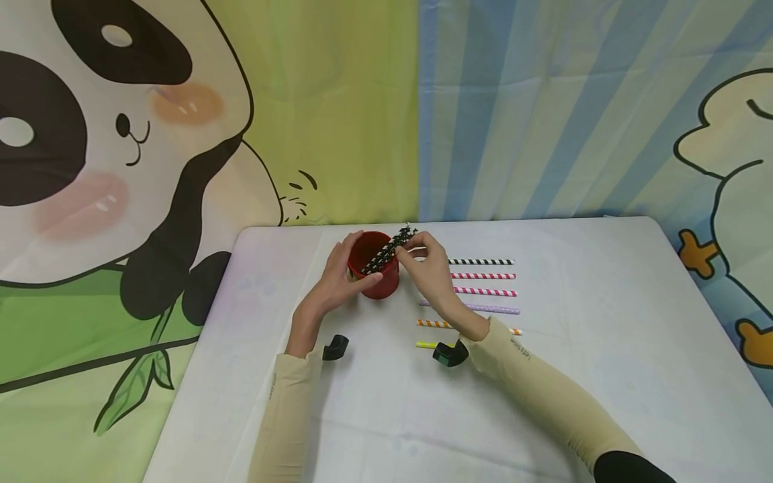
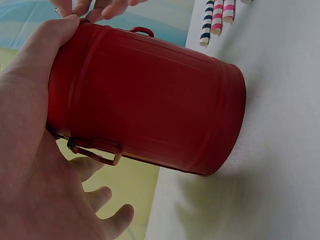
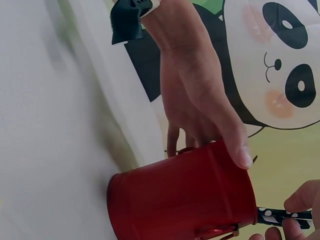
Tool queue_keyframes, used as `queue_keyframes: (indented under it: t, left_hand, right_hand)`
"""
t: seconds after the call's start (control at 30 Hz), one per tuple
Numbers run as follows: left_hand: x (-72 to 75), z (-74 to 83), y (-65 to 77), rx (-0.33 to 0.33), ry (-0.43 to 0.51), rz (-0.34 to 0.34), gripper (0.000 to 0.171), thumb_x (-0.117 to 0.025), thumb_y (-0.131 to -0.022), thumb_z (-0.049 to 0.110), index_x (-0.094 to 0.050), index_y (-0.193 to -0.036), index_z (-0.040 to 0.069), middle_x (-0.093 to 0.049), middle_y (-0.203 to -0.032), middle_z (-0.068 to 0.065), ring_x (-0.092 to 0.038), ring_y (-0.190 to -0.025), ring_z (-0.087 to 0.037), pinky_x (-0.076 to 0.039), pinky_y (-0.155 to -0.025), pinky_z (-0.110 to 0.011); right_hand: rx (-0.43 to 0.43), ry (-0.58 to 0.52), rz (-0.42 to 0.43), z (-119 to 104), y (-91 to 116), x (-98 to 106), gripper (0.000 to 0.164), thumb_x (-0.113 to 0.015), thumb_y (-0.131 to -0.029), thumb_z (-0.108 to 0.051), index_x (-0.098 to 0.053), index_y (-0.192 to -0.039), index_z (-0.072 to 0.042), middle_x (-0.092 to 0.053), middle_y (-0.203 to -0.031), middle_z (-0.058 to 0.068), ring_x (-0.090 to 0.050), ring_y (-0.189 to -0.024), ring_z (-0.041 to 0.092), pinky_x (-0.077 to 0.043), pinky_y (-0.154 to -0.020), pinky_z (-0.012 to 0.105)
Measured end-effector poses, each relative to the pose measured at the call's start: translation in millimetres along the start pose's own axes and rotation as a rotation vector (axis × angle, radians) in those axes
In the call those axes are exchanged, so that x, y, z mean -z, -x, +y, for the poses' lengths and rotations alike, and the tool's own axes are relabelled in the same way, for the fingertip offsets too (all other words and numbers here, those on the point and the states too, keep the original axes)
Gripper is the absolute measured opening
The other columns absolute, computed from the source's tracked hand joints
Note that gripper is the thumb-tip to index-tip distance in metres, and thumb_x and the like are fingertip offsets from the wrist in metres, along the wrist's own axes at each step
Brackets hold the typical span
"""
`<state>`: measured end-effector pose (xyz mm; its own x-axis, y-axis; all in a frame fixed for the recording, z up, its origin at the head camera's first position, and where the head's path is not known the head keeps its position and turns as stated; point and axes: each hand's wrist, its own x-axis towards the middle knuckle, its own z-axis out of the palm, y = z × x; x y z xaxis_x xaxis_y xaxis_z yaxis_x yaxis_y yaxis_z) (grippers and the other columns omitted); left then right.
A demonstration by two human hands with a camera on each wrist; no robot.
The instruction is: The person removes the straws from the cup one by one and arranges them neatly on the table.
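Note:
A small red metal bucket (image 1: pixel 386 287) with little side handles stands upright on the white table. My left hand (image 1: pixel 329 285) holds it from the left, thumb at the near rim. In the left wrist view, the fingers beyond the bucket (image 2: pixel 150 100) are spread and partly bent. Black paper straws with white markings (image 1: pixel 384 255) lean out of the bucket toward the upper right. My right hand (image 1: pixel 431 275) pinches their upper ends between thumb and fingers. White dots show on the straws (image 3: pixel 272 214) in the right wrist view. Their lower ends are hidden inside the bucket.
Right of the bucket, straws lie in parallel rows: black striped (image 1: pixel 483 261), red-pink striped (image 1: pixel 483 276), pink striped (image 1: pixel 489 292), purple (image 1: pixel 492 309), orange striped (image 1: pixel 431 323) and yellow (image 1: pixel 425 345). My right forearm crosses some. A panda-print curtain (image 1: pixel 338 134) hangs behind the table.

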<state>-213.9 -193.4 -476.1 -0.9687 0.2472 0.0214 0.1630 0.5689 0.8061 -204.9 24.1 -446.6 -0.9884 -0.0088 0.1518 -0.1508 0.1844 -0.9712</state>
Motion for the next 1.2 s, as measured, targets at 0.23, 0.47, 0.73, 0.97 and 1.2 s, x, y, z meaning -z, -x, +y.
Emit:
queue_keyframes:
  t: [0.23, 0.47, 0.73, 0.97, 1.2]
  left_hand:
    - [0.2, 0.4, 0.4, 0.000, 0.008, -0.001, 0.092, -0.076, -0.083, 0.054, -0.022, -0.157, 0.041, -0.038, -0.151, 0.002, -0.033, -0.141, -0.020, -0.040, -0.110, -0.059]
    - [0.6, 0.7, -0.5, 0.006, -0.003, -0.001, 0.093, -0.076, -0.083, 0.054, -0.022, -0.157, 0.038, -0.037, -0.152, 0.001, -0.032, -0.142, -0.021, -0.040, -0.111, -0.058]
    - [-0.2, 0.3, 0.0, 0.026, -0.002, -0.004, 0.092, -0.076, -0.083, 0.054, -0.022, -0.156, 0.044, -0.036, -0.153, 0.005, -0.027, -0.146, -0.021, -0.038, -0.112, -0.060]
    - [0.2, 1.2, 0.6, 0.027, -0.002, -0.005, 0.092, -0.076, -0.083, 0.055, -0.022, -0.156, 0.041, -0.036, -0.155, 0.005, -0.021, -0.150, -0.023, -0.036, -0.112, -0.062]
    - [0.4, 0.7, 0.0, 0.009, -0.001, 0.000, 0.091, -0.076, -0.083, 0.053, -0.022, -0.155, 0.045, -0.037, -0.153, 0.005, -0.024, -0.148, -0.021, -0.037, -0.112, -0.060]
  right_hand:
    - [0.001, -0.034, 0.007, -8, -1, 9, 0.021, -0.070, -0.094, -0.021, -0.062, -0.102, -0.003, -0.064, -0.107, 0.010, -0.063, -0.100, 0.030, -0.050, -0.071, 0.026]
    - [-0.005, -0.044, 0.001, -16, -3, 18, 0.022, -0.066, -0.096, -0.017, -0.061, -0.108, 0.002, -0.062, -0.112, 0.015, -0.062, -0.103, 0.033, -0.052, -0.073, 0.025]
    - [0.014, -0.087, 0.012, -19, -4, 31, 0.021, -0.067, -0.096, -0.018, -0.060, -0.105, 0.000, -0.061, -0.111, 0.010, -0.062, -0.103, 0.030, -0.053, -0.074, 0.024]
    - [0.047, -0.115, 0.038, -23, -2, 44, 0.021, -0.067, -0.095, -0.022, -0.061, -0.103, -0.003, -0.062, -0.111, 0.006, -0.064, -0.107, 0.032, -0.053, -0.078, 0.026]
    - [0.055, -0.122, 0.069, -30, 1, 56, 0.024, -0.067, -0.096, -0.022, -0.060, -0.104, -0.001, -0.062, -0.108, 0.003, -0.064, -0.105, 0.029, -0.049, -0.076, 0.026]
